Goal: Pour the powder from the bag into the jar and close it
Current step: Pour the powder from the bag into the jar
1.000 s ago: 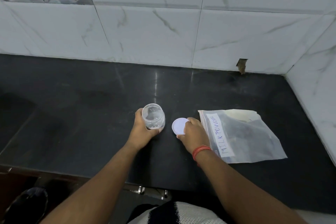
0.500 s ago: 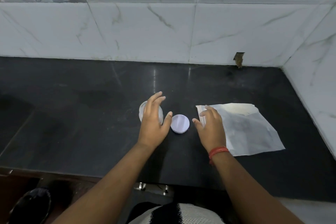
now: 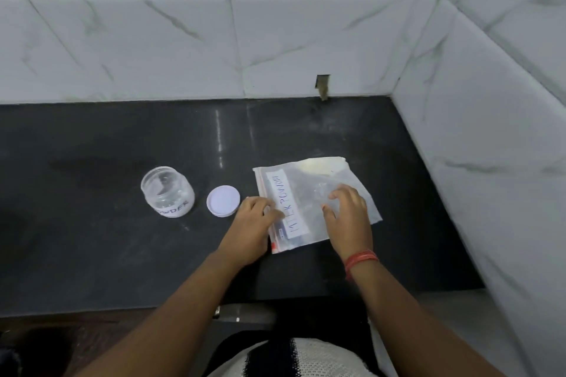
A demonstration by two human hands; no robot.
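A clear zip bag (image 3: 309,190) with a white "MILK POWDER" label lies flat on the black counter (image 3: 122,254), pale powder gathered in its far corner. My left hand (image 3: 252,225) rests on the bag's zip edge, fingers curled onto it. My right hand (image 3: 347,214) lies on the bag's middle with fingers spread. To the left stands a small clear jar (image 3: 167,191), open, with a white label. Its white lid (image 3: 223,201) lies flat on the counter between the jar and my left hand.
White marble-pattern tiled walls close the counter at the back and on the right (image 3: 490,162). A small notch in the tile (image 3: 322,87) sits at the back edge. The counter's front edge runs just below my forearms.
My left hand left the jar and moved right onto the bag's zip edge. My right hand shifted further right onto the bag. Jar and lid stay where they were set.
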